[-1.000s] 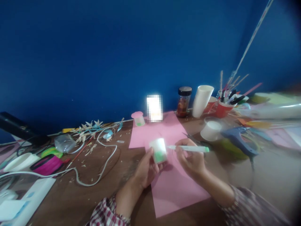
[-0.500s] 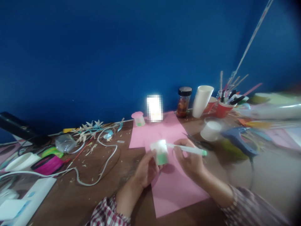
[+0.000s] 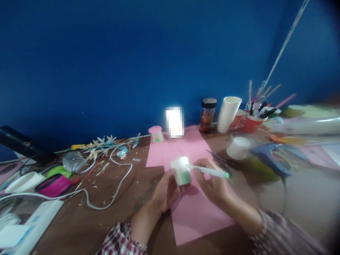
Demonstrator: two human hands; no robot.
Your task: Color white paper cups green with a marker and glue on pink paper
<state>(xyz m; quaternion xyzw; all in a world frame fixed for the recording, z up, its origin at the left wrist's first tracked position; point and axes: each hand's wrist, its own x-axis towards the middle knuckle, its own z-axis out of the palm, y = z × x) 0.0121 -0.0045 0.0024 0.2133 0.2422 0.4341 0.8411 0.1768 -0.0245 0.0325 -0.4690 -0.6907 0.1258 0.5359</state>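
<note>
Your left hand (image 3: 166,193) clasps the cup (image 3: 181,171) in closed fingers, raised over the pink paper (image 3: 196,212) and tipped so its green-patched wall faces the marker (image 3: 211,171), which your right hand (image 3: 212,186) pinches pen-style, tip at that wall.

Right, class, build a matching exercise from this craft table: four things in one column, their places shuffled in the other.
Things: 1 small white cup; 2 green-ended marker; 3 black-lidded jar; 4 pink paper.
Places: A flat on the table; B in the right hand; C beside the blue wall; D in the left hand.
Pairs: 1-D; 2-B; 3-C; 4-A.
</note>
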